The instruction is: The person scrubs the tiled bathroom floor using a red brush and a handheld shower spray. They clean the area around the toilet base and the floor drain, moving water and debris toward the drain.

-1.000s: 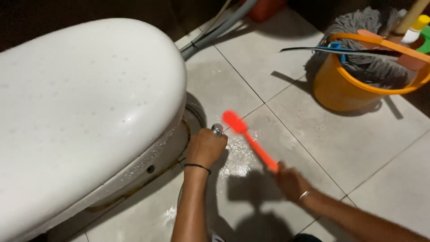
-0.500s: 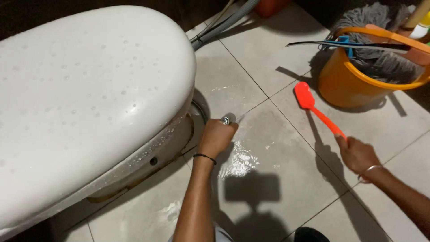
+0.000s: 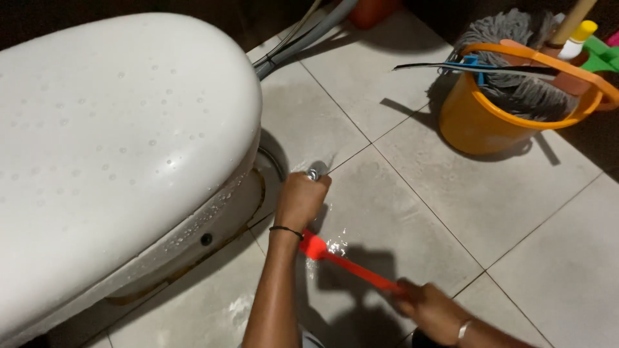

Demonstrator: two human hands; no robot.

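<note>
A: Start at the left. What is there?

B: A big white toilet lid (image 3: 116, 148), closed and dotted with water drops. Below it the rim of the bowl shows brown grime along the seam where it meets the floor tiles (image 3: 516, 212)

A: And the hands?

B: The left hand (image 3: 302, 198) sits just beside the base of the bowl, fingers closed tight around a small metal sprayer nozzle (image 3: 316, 171) whose tip pokes out above the fist. A thin black band circles that wrist. The right hand (image 3: 429, 308) is lower and further right, fingers wrapped around the handle of a red brush (image 3: 342, 260). The brush head lies on the wet tile just under the left wrist, close to the base

A: How far along does the scrubbing look?

B: My guess is partway. There is a wet, foamy patch on the tile around the brush head, so that 1 spot has had attention, but the brown staining at the seam is plainly there and the tiles further out look dry

A: Anything on the right?

B: An orange bucket (image 3: 483, 122) stands well apart at the top right, holding a grey mop (image 3: 509, 84), and 2 grey hoses (image 3: 303, 38) run along the floor behind the toilet
</note>
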